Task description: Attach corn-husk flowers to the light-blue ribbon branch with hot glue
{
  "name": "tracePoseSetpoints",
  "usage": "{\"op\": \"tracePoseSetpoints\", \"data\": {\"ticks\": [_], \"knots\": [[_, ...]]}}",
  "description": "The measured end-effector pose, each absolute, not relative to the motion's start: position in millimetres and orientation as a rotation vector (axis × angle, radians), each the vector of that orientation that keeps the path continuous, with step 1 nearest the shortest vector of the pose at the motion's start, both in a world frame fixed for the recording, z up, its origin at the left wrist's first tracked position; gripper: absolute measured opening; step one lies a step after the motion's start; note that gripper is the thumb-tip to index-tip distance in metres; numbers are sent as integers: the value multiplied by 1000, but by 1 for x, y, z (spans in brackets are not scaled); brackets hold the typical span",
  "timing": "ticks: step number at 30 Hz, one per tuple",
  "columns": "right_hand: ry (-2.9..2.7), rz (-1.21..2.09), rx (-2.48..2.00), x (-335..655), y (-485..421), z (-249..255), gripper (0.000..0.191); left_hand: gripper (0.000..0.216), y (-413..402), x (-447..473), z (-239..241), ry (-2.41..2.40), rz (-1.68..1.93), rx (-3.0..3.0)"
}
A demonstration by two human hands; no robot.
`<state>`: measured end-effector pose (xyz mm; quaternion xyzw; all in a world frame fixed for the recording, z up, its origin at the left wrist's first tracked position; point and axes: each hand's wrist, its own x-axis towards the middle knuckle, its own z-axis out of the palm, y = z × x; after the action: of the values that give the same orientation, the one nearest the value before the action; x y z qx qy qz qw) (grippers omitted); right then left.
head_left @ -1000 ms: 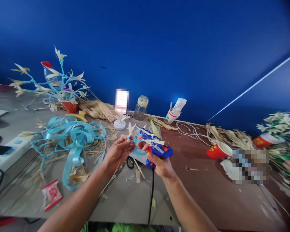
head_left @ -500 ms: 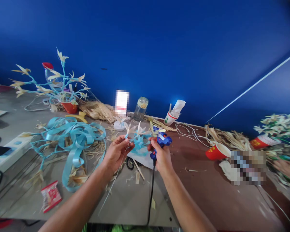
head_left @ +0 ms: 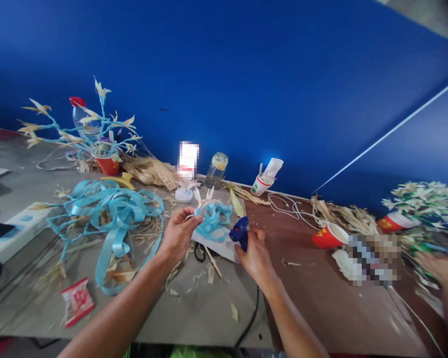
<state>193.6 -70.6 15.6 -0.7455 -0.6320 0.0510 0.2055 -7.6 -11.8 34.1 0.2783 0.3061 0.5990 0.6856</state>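
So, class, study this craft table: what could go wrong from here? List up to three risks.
1. The glue gun in the right hand sits close to the left hand pinching the ribbon flower: its nozzle, if hot, might burn fingers.
2. Its black cord trails over the table edge and could snag.
3. Loose husk scraps lie under the hands; glue might pick them up.

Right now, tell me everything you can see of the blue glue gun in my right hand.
The blue glue gun is small, seemingly dark blue plastic, gripped in the right hand, which hides most of it. Only its upper body shows, beside the ribbon bundle. A black cord runs from under the wrist toward the near edge.
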Motion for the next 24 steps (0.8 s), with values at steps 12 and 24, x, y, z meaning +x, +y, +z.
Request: {"op": "tracePoseSetpoints", "data": {"ticks": [12, 24], "knots": [[-1784, 298, -1787, 182, -70, 49, 24, 28, -12, -7, 34, 631, 1337, 513], [-1408, 1355, -1104, 129, -8, 54, 28, 16, -12, -14, 40, 593, 1212, 442]]}}
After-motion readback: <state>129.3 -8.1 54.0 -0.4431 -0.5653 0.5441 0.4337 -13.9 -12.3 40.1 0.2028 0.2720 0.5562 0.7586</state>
